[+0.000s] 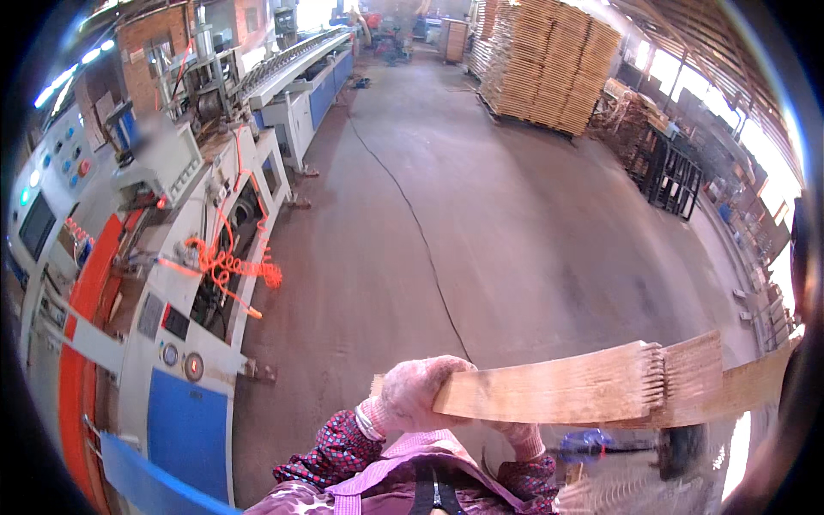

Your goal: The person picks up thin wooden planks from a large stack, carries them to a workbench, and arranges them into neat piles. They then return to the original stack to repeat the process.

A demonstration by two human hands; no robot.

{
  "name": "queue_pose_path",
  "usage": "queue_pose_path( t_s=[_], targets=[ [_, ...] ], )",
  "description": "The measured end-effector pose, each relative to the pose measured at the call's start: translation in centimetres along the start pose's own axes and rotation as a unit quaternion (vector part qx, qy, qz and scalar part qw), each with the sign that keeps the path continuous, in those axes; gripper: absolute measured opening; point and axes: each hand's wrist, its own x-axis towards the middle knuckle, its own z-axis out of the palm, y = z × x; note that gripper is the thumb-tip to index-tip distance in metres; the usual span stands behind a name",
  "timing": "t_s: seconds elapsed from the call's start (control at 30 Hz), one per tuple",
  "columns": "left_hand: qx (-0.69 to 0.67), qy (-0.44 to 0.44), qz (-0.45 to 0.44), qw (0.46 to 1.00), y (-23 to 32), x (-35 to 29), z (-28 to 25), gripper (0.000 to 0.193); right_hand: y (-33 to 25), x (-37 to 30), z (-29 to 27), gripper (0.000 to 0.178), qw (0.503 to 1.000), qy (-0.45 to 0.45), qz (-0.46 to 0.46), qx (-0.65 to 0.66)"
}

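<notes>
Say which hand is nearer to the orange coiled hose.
Left. The left hand, gripping the wooden boards, is to the right of the orange coiled hose; the right hand, mostly hidden by the boards, is farther right.

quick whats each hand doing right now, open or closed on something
Left hand: closed, holding wooden boards.
Right hand: mostly hidden by the boards, so its grip cannot be told.

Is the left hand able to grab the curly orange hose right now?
Probably not: the left hand is busy holding wooden boards, and the curly orange hose hangs farther off, on the machine to the left. It would likely need to let go and move closer.
</notes>
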Motion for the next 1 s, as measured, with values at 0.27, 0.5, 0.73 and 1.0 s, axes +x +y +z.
queue_pose_path(
  t_s=[0.27,0.5,0.73,1.0],
  targets=[
    [0.067,-0.010,-0.041,0.997,-7.9,20.0,-12.9,0.062,2.4,28.4,3.2,0.068,0.952,-0.075,0.087,0.284],
    [0.086,0.045,0.005,0.995,-20.0,34.9,-21.2,0.062,10.9,47.6,7.3,0.067,0.984,-0.077,0.026,0.159],
    [0.155,-0.026,0.029,0.987,-26.9,55.8,-31.4,0.063,15.6,68.8,6.7,0.069,0.995,-0.013,0.009,0.097],
    [0.142,-0.096,0.076,0.982,-35.8,78.9,-37.3,0.060,20.4,88.1,3.8,0.059,0.987,0.047,0.060,0.139]
  ],
)
